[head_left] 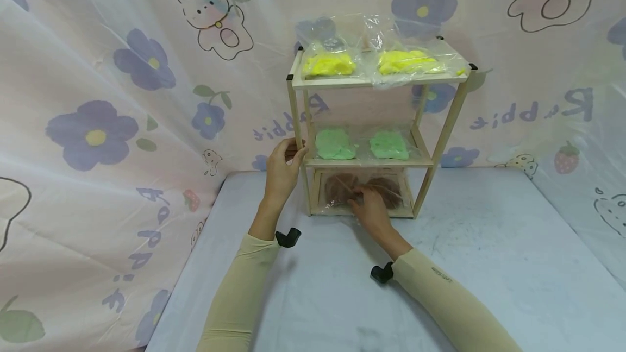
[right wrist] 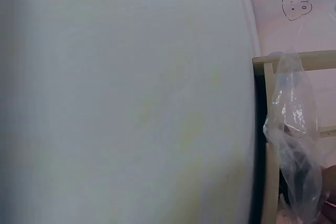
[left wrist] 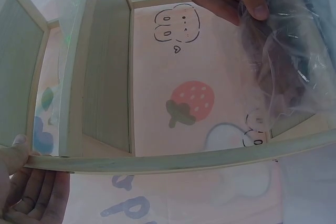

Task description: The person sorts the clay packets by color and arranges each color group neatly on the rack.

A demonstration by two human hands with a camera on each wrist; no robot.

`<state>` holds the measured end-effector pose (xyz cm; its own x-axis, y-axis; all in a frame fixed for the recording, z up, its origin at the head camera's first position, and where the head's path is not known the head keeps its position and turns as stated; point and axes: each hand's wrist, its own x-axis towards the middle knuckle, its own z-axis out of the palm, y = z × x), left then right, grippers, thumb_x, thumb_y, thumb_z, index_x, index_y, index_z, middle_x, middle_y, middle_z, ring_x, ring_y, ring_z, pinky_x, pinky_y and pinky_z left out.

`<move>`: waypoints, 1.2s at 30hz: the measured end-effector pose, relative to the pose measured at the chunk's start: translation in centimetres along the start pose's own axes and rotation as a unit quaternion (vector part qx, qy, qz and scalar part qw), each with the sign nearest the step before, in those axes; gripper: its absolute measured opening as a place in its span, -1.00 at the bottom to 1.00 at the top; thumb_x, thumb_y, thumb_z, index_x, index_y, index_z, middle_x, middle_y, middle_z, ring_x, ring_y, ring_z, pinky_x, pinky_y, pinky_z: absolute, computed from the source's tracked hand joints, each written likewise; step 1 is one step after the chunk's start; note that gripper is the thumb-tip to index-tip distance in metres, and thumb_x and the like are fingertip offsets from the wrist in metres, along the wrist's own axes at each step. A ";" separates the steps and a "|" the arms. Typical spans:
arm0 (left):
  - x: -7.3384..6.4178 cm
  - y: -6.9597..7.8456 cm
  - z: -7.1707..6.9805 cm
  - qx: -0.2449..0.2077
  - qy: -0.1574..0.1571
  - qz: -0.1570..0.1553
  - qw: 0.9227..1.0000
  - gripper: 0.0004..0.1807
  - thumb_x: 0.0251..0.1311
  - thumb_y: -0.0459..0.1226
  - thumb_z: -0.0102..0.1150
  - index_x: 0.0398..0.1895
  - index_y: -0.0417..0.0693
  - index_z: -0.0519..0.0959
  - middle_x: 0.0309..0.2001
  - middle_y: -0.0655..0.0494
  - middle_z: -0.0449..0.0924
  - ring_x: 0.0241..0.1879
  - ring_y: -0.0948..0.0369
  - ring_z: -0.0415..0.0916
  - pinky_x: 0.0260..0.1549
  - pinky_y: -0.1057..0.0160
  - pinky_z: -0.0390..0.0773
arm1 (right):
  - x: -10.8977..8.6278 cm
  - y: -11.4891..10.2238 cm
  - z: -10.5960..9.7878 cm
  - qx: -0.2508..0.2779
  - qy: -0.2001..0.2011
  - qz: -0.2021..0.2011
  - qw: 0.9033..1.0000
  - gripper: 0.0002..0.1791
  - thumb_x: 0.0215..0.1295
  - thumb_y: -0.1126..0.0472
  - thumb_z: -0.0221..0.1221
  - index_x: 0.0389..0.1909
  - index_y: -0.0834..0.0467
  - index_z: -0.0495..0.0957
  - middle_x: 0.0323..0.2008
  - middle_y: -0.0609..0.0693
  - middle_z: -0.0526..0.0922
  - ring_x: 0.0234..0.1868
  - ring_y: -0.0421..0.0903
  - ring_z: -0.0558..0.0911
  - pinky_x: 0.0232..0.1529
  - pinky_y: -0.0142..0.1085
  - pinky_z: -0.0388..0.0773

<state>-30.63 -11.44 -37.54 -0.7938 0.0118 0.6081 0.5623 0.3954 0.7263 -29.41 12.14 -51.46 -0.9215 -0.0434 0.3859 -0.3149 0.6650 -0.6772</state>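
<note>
My left hand (head_left: 282,171) grips the left front post of a three-tier wooden shelf rack (head_left: 371,163), thumb on one side and fingers behind. At the bottom tier, my right hand (head_left: 374,208) pinches a clear plastic bag of brown soft material (head_left: 337,189). The left wrist view shows its fingertips on the bag's (left wrist: 283,61) crinkled film. A second brown lump (head_left: 386,192) lies just right of it, partly hidden by the hand. In the right wrist view only the edge of the right hand (right wrist: 329,195) shows beside the shiny bag (right wrist: 294,129).
Two bags of light green material (head_left: 335,144) lie on the middle tier. On the top tier sit two bags of bright yellow material (head_left: 330,64), their loose film standing up. The rack stands on a white-covered table (head_left: 489,243), against a printed curtain (head_left: 161,80).
</note>
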 end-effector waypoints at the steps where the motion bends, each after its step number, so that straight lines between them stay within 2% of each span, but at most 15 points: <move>1: 0.0 0.0 0.0 0.000 0.000 0.000 1.000 -0.69 0.48 -0.28 0.34 0.14 -0.29 0.66 -0.02 -0.16 0.72 0.02 -0.03 0.69 0.16 0.13 0.70 | 0.1 0.0 0.0 0.004 0.000 0.005 1.000 -0.70 0.37 0.32 0.44 0.06 0.33 0.69 0.03 0.26 0.74 0.12 0.23 0.69 0.17 0.11 0.66; 8: 0.0 0.0 0.0 0.002 0.000 -0.004 1.000 -0.67 0.47 -0.26 0.35 0.15 -0.29 0.66 -0.01 -0.16 0.71 0.03 -0.02 0.69 0.15 0.14 0.70 | 0.6 0.2 0.2 0.010 -0.023 0.019 0.999 -0.68 0.42 0.29 0.41 0.10 0.36 0.68 0.04 0.27 0.74 0.12 0.24 0.68 0.15 0.13 0.67; 14: 0.0 0.1 0.0 0.000 -0.001 -0.007 1.000 -0.68 0.47 -0.28 0.35 0.16 -0.29 0.65 -0.01 -0.17 0.71 0.04 -0.03 0.68 0.16 0.14 0.70 | 0.7 0.2 0.1 0.000 -0.049 0.034 0.998 -0.65 0.42 0.29 0.40 0.13 0.37 0.67 0.08 0.29 0.72 0.17 0.25 0.66 0.21 0.13 0.64; 18: 0.0 0.1 0.0 -0.002 0.001 -0.007 1.000 -0.69 0.47 -0.28 0.35 0.15 -0.29 0.66 -0.02 -0.16 0.71 0.03 -0.03 0.68 0.16 0.13 0.70 | 0.5 0.2 0.1 -0.016 -0.059 0.030 0.998 -0.63 0.46 0.27 0.36 0.18 0.37 0.66 0.15 0.34 0.68 0.23 0.29 0.63 0.25 0.17 0.62; 22: -0.1 -0.1 -0.2 -0.003 -0.003 -0.008 1.000 -0.69 0.48 -0.30 0.34 0.16 -0.29 0.65 -0.01 -0.16 0.70 0.04 -0.03 0.68 0.16 0.11 0.70 | 0.3 0.0 0.0 -0.034 -0.059 0.009 0.998 -0.60 0.47 0.25 0.35 0.21 0.37 0.64 0.20 0.37 0.66 0.25 0.32 0.62 0.27 0.20 0.61; 28: -0.7 -0.8 -0.7 0.006 -0.041 -0.031 0.999 -0.68 0.50 -0.32 0.31 0.21 -0.28 0.62 0.05 -0.15 0.71 0.08 -0.03 0.67 0.22 0.09 0.68 | -0.3 -1.0 -1.5 -0.045 -0.044 -0.033 0.997 -0.56 0.42 0.25 0.38 0.23 0.38 0.63 0.16 0.38 0.68 0.25 0.36 0.61 0.30 0.23 0.58; 32: -1.5 -1.4 -1.3 0.029 -0.069 -0.054 0.996 -0.61 0.55 -0.22 0.27 0.29 -0.26 0.59 0.15 -0.14 0.69 0.17 -0.03 0.65 0.28 0.09 0.64 | -1.1 -1.5 -3.1 -0.027 -0.039 -0.055 0.997 -0.57 0.43 0.25 0.38 0.24 0.33 0.64 0.17 0.32 0.69 0.32 0.34 0.55 0.36 0.25 0.51; 36: -2.7 -2.3 -1.7 0.055 -0.095 -0.073 0.991 -0.55 0.59 -0.11 0.23 0.33 -0.21 0.57 0.22 -0.10 0.68 0.23 -0.04 0.63 0.31 0.04 0.62 | -2.0 -1.9 -4.9 -0.031 -0.041 -0.067 0.996 -0.58 0.45 0.22 0.39 0.24 0.30 0.64 0.22 0.29 0.66 0.35 0.32 0.52 0.39 0.26 0.48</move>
<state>-29.35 -13.96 -40.29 -0.8999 0.1157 0.4205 0.4181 0.5032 0.7563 -25.88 14.64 -47.85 -0.8885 -0.1937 0.4161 -0.4239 0.6939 -0.5821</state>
